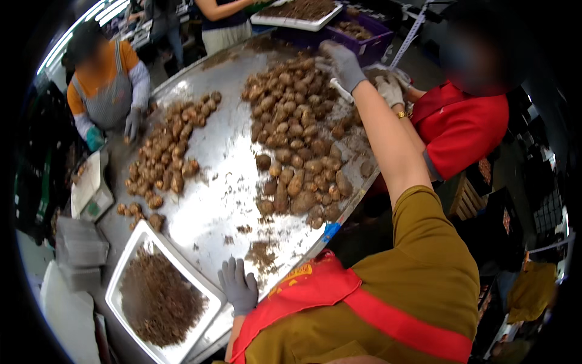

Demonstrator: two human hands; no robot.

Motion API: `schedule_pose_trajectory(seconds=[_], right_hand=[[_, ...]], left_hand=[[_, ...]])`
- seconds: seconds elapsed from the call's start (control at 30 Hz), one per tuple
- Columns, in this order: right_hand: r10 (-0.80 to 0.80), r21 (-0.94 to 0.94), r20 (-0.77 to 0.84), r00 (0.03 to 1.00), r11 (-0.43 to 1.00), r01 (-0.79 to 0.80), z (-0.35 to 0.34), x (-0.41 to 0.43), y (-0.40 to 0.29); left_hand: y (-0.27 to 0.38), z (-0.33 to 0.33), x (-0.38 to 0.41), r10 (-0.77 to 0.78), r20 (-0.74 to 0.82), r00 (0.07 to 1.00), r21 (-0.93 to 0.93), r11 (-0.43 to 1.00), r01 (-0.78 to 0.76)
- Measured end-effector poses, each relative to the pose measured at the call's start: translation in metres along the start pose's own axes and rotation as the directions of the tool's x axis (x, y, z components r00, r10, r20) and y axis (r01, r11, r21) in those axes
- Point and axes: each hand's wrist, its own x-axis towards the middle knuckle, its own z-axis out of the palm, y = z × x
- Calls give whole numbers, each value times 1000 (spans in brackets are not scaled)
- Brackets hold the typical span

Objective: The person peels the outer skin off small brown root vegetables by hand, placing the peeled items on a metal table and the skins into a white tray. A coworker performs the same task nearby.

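My left hand (238,285), in a grey glove, rests on the metal table (213,159) beside a white foam box of brown root scraps (213,298). Its fingers are spread and hold nothing. My right hand (343,66), also grey-gloved, reaches over the far right of a large heap of brown taro-like corms (291,109). Its fingers are blurred, so whether they grip anything is unclear. A narrow white thing (341,90) lies at its wrist; I cannot tell what it is. A smaller heap of corms (170,141) lies further left. Loose dirt (261,257) is near my left hand.
A person in an orange top (107,82) stands at the table's far left. Close on my right, a person in red (468,123) has gloved hands near my right forearm. Beyond are a purple crate (373,45) and a white tray of soil (261,20). A scale (93,186) stands left.
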Motion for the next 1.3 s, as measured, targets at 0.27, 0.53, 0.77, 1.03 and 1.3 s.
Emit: schedule_pose_trajectory(seconds=[0.27, 0.53, 0.77, 1.03, 1.3], right_hand=[[481, -623, 84, 873, 709, -331, 19, -114, 160], [369, -900, 353, 860, 384, 204, 61, -99, 176], [476, -886, 450, 755, 130, 446, 91, -108, 225], [500, -389, 598, 627, 864, -319, 76, -164, 159], [299, 312, 792, 532, 551, -774, 67, -233, 176]], left_hand=[[11, -12, 13, -35, -5, 999, -45, 998, 35], [31, -18, 66, -201, 33, 979, -440, 876, 195], [41, -7, 102, -234, 102, 967, -588, 770, 249], [42, -11, 130, -335, 314, 888, -691, 560, 456], [81, -32, 164, -207, 282, 937, -798, 492, 349]])
